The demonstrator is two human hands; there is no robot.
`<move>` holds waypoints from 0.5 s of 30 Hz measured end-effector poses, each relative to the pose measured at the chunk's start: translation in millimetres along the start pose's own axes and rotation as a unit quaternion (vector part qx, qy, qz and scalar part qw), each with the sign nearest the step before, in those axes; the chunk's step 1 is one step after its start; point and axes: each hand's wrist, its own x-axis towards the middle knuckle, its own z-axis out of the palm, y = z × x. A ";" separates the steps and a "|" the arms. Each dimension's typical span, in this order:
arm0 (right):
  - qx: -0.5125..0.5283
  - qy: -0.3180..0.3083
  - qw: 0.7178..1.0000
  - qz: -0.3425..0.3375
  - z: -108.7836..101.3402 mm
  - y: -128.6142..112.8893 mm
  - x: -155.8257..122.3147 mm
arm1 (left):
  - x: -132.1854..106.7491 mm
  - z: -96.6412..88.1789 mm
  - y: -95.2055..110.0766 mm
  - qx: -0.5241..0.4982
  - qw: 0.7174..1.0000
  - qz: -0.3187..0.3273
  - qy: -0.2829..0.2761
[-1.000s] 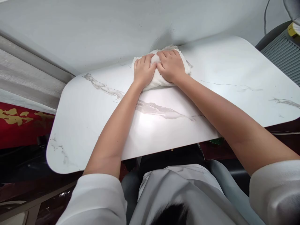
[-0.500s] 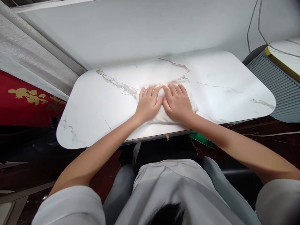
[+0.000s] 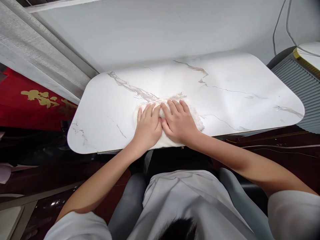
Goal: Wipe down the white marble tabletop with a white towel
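A white fluffy cloth (image 3: 197,120) lies bunched at the near edge of a white marble-patterned tabletop (image 3: 237,96). My left hand (image 3: 147,128) presses flat on the cloth's left part, fingers stretched out and close together. Beside it, thumbs almost touching, my right hand (image 3: 178,122) lies flat on the cloth's right part, fingers spread. Most of the cloth is hidden under both palms. Both forearms reach forward from white sleeves.
A pale grey wall (image 3: 155,33) rises just behind the table. A grey ribbed unit (image 3: 300,83) with a marble top stands at the right. Red fabric with gold marks (image 3: 37,106) lies at the left. I sit in a grey chair (image 3: 130,206).
Both hands have drawn the cloth from the table's far edge by the wall back to its near edge, and slightly left.
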 end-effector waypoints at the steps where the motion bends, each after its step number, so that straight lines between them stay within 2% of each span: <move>1: 0.003 -0.001 1.000 -0.001 3.0 -0.7 7.6 | 5.7 -0.7 -4.2 -0.010 1.000 -0.013 0.000; 4: 0.016 -0.006 1.000 -0.007 13.4 0.2 35.6 | 28.7 -0.4 -21.1 -0.041 0.998 -0.044 0.019; 9: 0.016 -0.018 1.000 -0.006 31.6 5.7 91.3 | 77.0 4.5 -57.6 -0.063 0.992 -0.063 0.092; 15: -0.005 -0.015 1.000 0.027 47.5 13.4 142.2 | 134.3 4.4 -92.7 -0.075 0.992 -0.050 0.092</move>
